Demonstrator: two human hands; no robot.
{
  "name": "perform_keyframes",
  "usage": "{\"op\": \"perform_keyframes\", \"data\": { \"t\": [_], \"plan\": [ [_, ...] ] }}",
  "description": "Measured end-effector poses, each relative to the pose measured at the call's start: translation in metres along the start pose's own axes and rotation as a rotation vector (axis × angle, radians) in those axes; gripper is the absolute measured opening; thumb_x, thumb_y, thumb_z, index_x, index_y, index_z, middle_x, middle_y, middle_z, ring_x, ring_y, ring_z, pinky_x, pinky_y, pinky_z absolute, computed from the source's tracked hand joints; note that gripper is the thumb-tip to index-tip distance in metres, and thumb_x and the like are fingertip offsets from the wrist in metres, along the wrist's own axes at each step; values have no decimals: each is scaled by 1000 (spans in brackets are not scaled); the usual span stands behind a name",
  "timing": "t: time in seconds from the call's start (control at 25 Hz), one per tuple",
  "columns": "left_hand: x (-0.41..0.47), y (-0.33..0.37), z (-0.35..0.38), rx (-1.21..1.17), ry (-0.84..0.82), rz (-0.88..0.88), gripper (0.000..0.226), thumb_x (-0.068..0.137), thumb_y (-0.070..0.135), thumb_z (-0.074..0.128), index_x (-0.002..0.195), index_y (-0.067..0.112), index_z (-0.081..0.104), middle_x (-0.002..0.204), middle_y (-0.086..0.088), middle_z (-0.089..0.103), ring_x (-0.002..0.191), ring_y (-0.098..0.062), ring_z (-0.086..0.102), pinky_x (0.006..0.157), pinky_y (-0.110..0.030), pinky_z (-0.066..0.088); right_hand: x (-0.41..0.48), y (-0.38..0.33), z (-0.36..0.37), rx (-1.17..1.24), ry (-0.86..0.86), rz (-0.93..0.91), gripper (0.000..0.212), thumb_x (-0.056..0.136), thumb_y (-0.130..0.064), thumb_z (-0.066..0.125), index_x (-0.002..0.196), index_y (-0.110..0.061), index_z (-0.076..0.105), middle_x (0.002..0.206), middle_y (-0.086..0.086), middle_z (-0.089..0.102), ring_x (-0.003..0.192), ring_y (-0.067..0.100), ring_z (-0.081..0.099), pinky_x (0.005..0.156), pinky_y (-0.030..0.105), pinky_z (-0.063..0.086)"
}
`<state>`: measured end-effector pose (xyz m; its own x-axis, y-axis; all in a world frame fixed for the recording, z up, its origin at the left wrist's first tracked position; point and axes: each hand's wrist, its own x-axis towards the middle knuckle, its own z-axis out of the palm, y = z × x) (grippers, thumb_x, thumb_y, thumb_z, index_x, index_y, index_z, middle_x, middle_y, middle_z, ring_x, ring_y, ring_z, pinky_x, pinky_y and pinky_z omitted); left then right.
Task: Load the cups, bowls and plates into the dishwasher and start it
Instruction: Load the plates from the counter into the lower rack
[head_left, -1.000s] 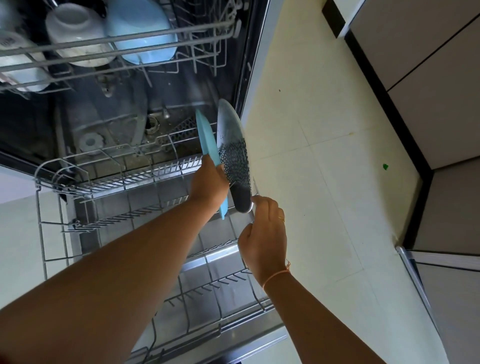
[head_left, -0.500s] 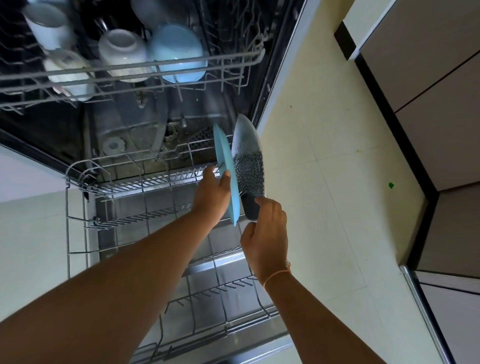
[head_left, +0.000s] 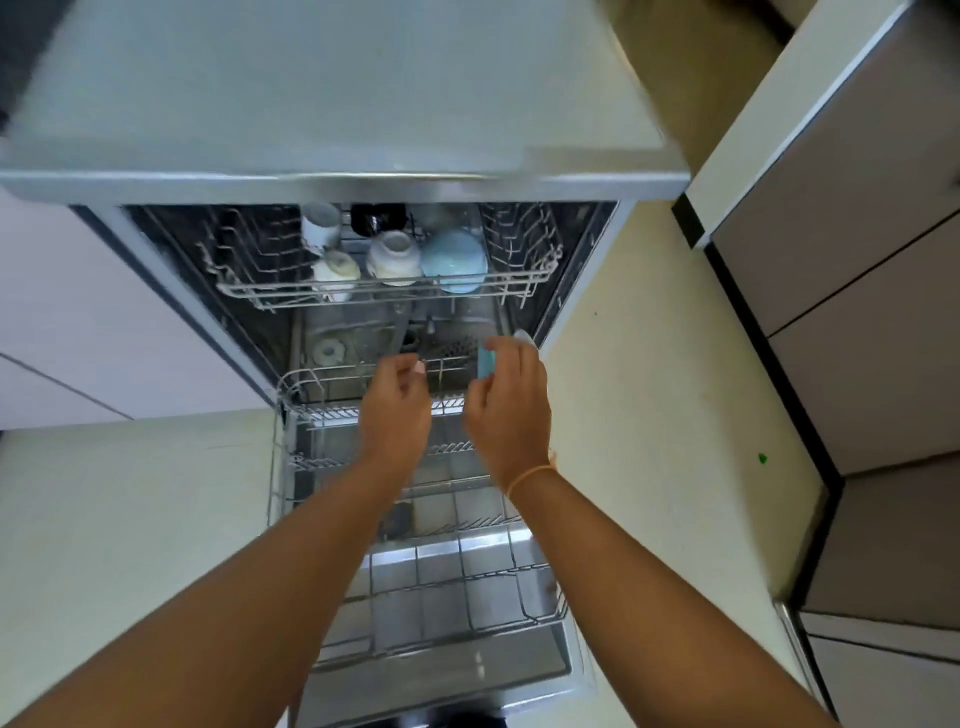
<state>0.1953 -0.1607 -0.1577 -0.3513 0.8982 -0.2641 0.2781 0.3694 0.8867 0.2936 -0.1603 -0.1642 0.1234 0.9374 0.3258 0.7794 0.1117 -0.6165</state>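
Note:
The dishwasher stands open with its lower rack (head_left: 280, 467) pulled out over the door (head_left: 441, 670). A light blue plate (head_left: 487, 362) stands on edge at the rack's far right. Just behind it, the rim of a grey plate (head_left: 524, 336) peeks out. My right hand (head_left: 511, 410) covers most of both plates, fingers curled at the blue plate's edge; the grip itself is hidden. My left hand (head_left: 397, 410) hovers to the left, apart from the plates, loosely curled and holding nothing. The upper rack (head_left: 249, 293) holds white cups (head_left: 393, 257) and a blue bowl (head_left: 454, 260).
A grey countertop (head_left: 337, 104) overhangs the dishwasher. Tall cabinets (head_left: 857, 260) line the right side across a strip of pale tiled floor (head_left: 649, 415). A small green speck (head_left: 762, 458) lies on the floor near them.
The view has pulled back and tilted up, bringing the countertop into sight. My left hand has let go of the blue plate and moved left. The plates now stand at the rack's far right.

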Motion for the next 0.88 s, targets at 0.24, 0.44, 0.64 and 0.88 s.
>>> {"op": "perform_keyframes", "data": {
  "t": [0.24,0.44,0.64,0.88],
  "plan": [
    [-48,51,-105,-225,48,45,8,97,25,44,99,22,51,91,1,62,88,-23,62,76,-42,54,-11,-123,-35,164,-23,-161,31,75,-5,42,103,-6,54,101,10,54,82,24,53,70,39,51],
    [-60,50,-212,-245,119,111,8,97,27,44,100,25,51,95,-2,65,80,-17,61,74,-36,52,-40,-234,-23,176,-87,-249,36,77,-12,37,108,-4,55,102,11,56,90,25,54,77,31,46],
    [-57,25,-345,-257,178,174,9,97,24,44,102,24,51,99,-1,63,94,-21,61,88,-40,51,-77,-338,7,213,-119,-198,35,81,-2,46,116,-6,52,113,10,53,101,22,51,81,20,36],
    [-56,2,-493,-201,277,195,20,97,30,42,116,24,49,115,0,59,106,-20,58,95,-37,49,-117,-471,63,260,-172,-234,34,88,-7,49,120,-16,47,120,3,48,97,18,53,70,17,38]
  ]
}}
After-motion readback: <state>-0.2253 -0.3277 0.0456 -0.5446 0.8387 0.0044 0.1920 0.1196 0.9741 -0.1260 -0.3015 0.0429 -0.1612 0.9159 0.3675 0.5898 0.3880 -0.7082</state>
